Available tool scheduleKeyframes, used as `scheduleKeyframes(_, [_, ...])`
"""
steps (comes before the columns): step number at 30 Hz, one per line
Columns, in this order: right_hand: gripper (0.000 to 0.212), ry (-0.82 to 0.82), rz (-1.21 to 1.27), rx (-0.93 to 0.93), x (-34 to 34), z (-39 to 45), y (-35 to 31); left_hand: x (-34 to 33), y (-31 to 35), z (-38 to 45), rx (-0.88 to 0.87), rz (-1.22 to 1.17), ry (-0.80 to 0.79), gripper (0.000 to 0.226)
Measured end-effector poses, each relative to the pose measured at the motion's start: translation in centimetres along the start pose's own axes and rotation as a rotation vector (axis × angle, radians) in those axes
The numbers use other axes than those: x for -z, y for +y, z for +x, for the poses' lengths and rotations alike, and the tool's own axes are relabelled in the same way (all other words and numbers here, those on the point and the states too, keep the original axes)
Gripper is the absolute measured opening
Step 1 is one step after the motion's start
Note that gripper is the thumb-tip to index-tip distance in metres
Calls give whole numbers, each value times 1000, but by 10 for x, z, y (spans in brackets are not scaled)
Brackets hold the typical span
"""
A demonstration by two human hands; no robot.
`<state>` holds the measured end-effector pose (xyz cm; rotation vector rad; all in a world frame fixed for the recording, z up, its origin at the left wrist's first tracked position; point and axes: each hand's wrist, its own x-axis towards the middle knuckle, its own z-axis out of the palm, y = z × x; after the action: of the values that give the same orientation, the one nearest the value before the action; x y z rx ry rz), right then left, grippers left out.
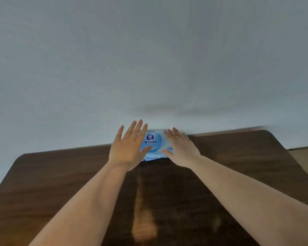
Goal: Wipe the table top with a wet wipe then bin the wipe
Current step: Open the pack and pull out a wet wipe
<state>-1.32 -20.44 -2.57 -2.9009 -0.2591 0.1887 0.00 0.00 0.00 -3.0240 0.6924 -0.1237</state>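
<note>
A blue wet wipe pack (152, 145) is seen at the far edge of a dark wooden tabletop (60, 174) against a plain pale wall (149, 50), flanked by the left hand (127, 148) and right hand (180, 150), both spread flat and holding nothing

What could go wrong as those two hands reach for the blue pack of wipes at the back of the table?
The wet wipe pack lies at the table's far edge against the wall, so a nudge from the left hand or right hand might only jam it there rather than lift it. Both hands are spread flat and open, gripping nothing yet, so the soft pack could slide sideways. The picture is blurred, so whether the pack's flap is open cannot be told.
</note>
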Motion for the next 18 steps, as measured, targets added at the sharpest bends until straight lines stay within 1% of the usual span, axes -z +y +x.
scheduleKeyframes(2, [75,-57,-2,-5,-14,10,6,-16,4,9,0,26,-135,73])
scheduleKeyframes(3, [77,-80,-11,-7,-22,14,10,-26,5,13,-4,36,-177,74])
scheduleKeyframes(7, [81,-111,34,-4,-48,34,18,-66,6,21,-16,-7,-267,79])
scheduleKeyframes(13, [86,-144,135,-48,-67,60,26,-100,7,41,47,-37,-266,73])
scheduleKeyframes(18, [85,-163,211,-63,-80,64,32,-111,7,58,54,-26,-230,72])
